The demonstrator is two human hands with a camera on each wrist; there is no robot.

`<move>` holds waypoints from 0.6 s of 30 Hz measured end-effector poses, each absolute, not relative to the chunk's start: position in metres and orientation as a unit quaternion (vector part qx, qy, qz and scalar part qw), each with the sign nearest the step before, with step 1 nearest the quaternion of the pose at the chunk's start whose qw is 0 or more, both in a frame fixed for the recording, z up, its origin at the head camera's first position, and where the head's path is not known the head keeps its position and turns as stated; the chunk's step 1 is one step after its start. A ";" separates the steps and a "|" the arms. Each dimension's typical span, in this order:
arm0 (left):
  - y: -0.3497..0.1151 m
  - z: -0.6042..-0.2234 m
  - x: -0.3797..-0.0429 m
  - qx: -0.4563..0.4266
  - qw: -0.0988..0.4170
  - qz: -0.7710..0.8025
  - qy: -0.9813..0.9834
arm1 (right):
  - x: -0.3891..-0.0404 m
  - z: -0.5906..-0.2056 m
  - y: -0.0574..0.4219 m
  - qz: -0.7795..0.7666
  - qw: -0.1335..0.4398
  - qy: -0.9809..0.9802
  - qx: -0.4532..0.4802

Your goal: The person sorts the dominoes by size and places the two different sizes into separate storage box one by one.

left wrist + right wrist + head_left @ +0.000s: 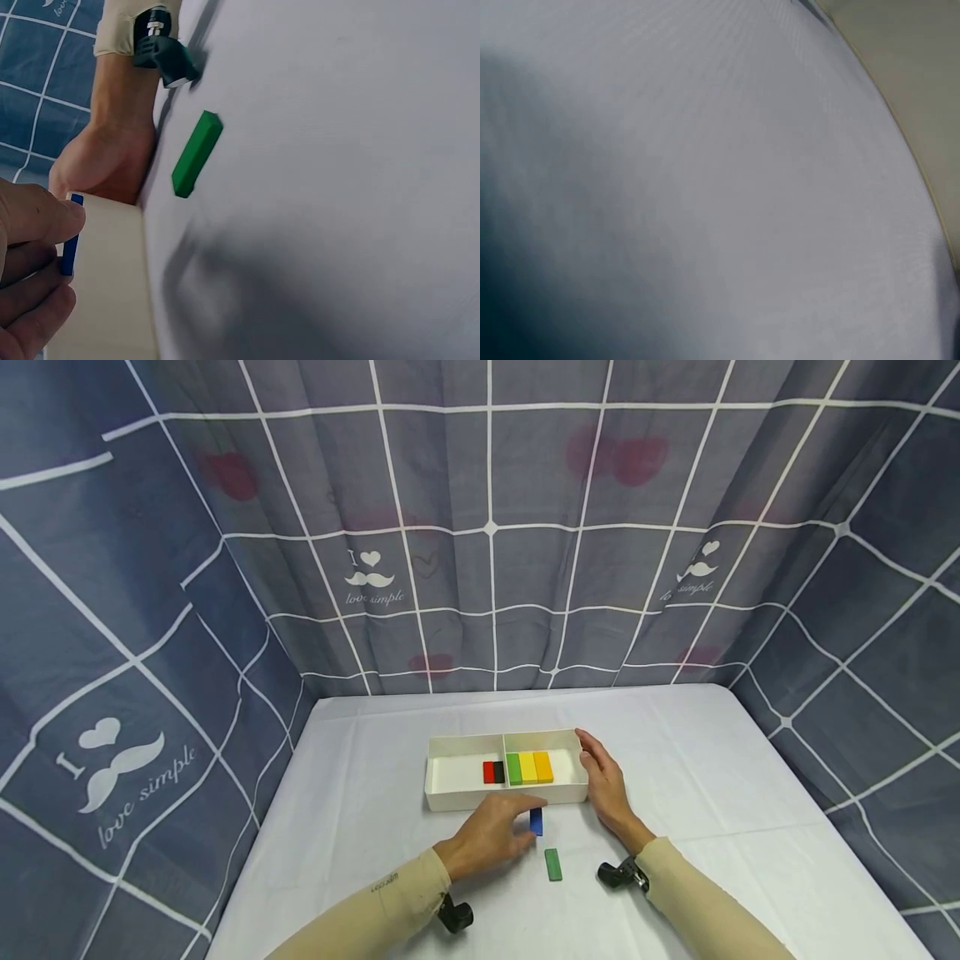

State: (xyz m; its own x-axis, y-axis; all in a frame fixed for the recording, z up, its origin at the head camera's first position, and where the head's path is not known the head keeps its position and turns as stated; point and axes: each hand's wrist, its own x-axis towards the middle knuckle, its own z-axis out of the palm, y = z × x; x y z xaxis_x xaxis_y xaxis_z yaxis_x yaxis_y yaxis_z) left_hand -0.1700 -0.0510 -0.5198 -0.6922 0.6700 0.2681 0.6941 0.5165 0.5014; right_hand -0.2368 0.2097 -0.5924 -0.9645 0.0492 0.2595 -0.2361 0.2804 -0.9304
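My left hand [491, 831] pinches a small blue block [536, 822] between thumb and fingers, just in front of a white two-compartment box [465, 799]. In the left wrist view the blue block [71, 236] stands on edge between the fingertips. Against the box's right end rests my right hand [606, 781], its fingers reaching along the end wall toward the far corner. A dark green block [553, 865] lies on the table nearer to me, below the blue one. The right wrist view shows neither the right hand's fingers nor the blocks.
The box's left compartment has a red block [488, 772] and a black block [498, 772] beside the divider. In the right compartment a light green block [513, 769], a yellow block [528, 768] and an orange-yellow block [543, 767] sit side by side. White cloth [360, 785] covers the table.
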 end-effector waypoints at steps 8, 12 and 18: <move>-0.055 -0.511 -0.176 -0.388 0.034 -0.300 -0.871 | -0.236 -0.593 0.210 0.589 0.120 -0.797 0.057; -0.059 -0.506 -0.179 -0.387 0.040 -0.296 -0.872 | -0.236 -0.594 0.210 0.585 0.116 -0.801 0.055; -0.066 -0.501 -0.185 -0.380 0.047 -0.307 -0.871 | -0.237 -0.593 0.210 0.592 0.119 -0.795 0.059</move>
